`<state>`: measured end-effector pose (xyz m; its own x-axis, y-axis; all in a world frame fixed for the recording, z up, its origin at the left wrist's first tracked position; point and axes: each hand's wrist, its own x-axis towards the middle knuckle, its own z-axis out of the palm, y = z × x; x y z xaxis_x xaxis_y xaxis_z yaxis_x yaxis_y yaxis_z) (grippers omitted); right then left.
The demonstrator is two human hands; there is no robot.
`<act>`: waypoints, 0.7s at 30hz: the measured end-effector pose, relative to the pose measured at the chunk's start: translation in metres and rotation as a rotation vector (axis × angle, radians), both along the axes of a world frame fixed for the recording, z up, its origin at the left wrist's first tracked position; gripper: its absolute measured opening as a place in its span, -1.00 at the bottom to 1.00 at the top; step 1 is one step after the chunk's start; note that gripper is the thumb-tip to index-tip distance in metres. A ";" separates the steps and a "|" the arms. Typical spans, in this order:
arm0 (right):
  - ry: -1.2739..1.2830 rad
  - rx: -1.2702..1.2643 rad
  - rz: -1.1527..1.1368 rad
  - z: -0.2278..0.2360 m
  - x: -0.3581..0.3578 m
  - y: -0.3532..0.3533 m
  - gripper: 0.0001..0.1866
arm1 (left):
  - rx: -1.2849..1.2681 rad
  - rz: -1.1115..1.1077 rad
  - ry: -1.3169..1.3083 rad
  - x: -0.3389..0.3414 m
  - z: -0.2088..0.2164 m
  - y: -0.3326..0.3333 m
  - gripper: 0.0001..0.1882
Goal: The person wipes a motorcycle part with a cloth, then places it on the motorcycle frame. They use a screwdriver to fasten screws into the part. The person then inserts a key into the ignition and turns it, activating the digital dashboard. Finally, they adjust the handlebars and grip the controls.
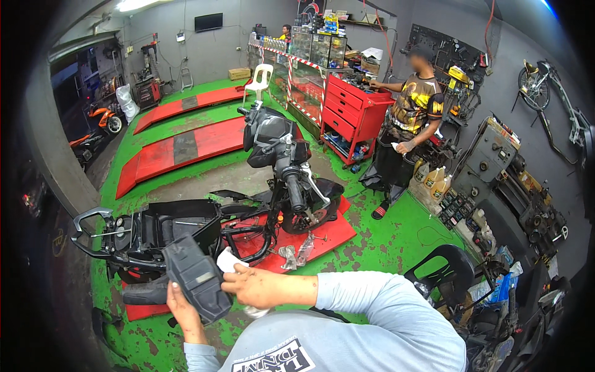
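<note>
My left hand (181,307) grips the lower left edge of a black, ribbed plastic cover (197,279), held tilted in front of my body. My right hand (245,286) is closed on a white cloth (229,260), at the cover's right edge. Some of the cloth sticks out above my fingers. Just beyond the cover stands a partly stripped motorcycle (291,180), its frame bare and its handlebar turned toward me. A dark seat-like piece (145,293) lies to the left of my left hand.
The motorcycle stands on a red lift platform (334,232), with clear plastic bags (297,253) on it. A black chair (455,263) is at my right. Beyond, a co-worker (418,102) stands beside a red tool cabinet (342,108). More red ramps (204,146) lie at the far left.
</note>
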<state>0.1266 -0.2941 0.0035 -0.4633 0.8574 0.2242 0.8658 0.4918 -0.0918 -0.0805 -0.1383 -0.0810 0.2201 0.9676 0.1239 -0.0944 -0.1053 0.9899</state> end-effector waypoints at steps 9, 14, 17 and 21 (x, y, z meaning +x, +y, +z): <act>0.335 0.176 -0.268 0.016 -0.043 0.027 -0.77 | -0.033 -0.006 -0.077 0.012 -0.010 -0.001 -0.45; 0.499 -0.059 -0.252 -0.021 -0.048 0.036 -0.83 | 0.019 -0.010 -0.132 0.029 0.006 -0.016 -0.43; 0.453 -0.105 -0.184 -0.033 -0.050 0.037 -0.80 | 0.024 0.032 -0.140 0.024 0.002 -0.008 -0.44; 0.373 -0.186 -0.151 -0.025 -0.044 0.036 -0.80 | 0.052 0.000 -0.102 0.023 0.016 -0.012 -0.47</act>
